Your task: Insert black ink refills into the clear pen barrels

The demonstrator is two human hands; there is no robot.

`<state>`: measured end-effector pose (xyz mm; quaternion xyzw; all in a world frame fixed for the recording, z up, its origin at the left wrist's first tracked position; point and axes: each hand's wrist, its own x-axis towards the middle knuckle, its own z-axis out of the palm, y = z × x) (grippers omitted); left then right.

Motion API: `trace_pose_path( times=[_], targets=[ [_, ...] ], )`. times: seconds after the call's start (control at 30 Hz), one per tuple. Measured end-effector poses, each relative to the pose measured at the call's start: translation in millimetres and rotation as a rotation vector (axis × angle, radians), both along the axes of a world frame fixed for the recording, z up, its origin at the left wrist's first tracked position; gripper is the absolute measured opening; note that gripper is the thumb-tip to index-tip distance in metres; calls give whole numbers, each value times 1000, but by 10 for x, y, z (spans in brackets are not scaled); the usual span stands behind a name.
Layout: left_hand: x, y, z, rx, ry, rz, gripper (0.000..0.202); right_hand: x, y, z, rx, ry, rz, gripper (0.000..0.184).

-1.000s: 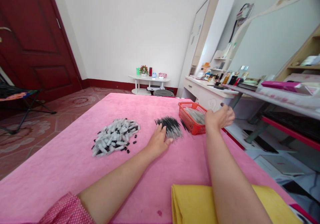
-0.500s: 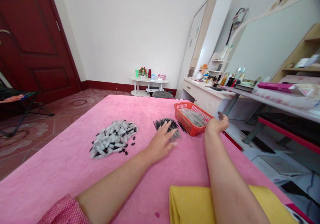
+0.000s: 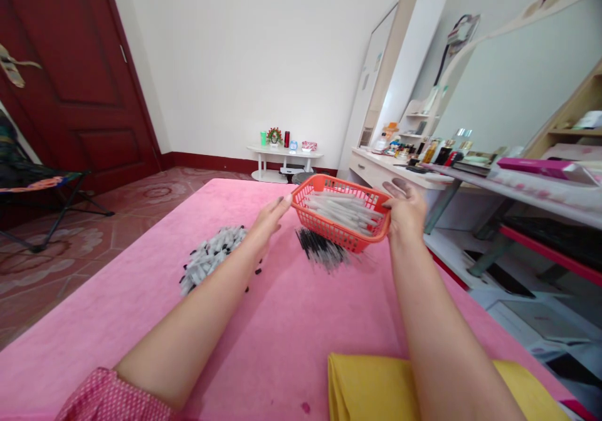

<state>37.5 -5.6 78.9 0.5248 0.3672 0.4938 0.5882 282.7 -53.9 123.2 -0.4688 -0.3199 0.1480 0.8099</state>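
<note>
A red plastic basket (image 3: 324,225) is held up between my two hands, above the pink cloth. Several pale, slim tube-like pieces (image 3: 345,209) lie inside it. My left hand (image 3: 269,220) grips its left rim with thumb and fingers. My right hand (image 3: 407,211) is closed on the right end, its fingertips dark with smudges. Beneath the basket lies a bundle of thin black-and-grey refill-like sticks (image 3: 320,248), partly hidden by it. A heap of whitish translucent pieces with small black caps (image 3: 211,255) sits left, partly covered by my left forearm.
A pink cloth (image 3: 263,358) covers the table. Folded yellow fabric (image 3: 371,386) lies at the near edge under my right forearm. Right of the table stand a cosmetics-laden dresser (image 3: 399,167) and a grey-topped desk (image 3: 480,179). A folding chair (image 3: 47,186) is at left.
My left hand has moved from the stick bundle to the basket's left rim. The basket has been lifted off the cloth and shifted left over the sticks, with my right hand on its end.
</note>
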Motion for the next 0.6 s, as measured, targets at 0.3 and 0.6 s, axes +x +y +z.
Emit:
trace_pose_path(
  times=[0.3, 0.6],
  targets=[
    [-418, 179, 239, -401, -59, -72, 25, -662, 142, -79, -170, 62, 233, 38],
    [-507, 454, 34, -90, -185, 192, 37, -925, 268, -228, -792, -87, 737, 30]
  ],
)
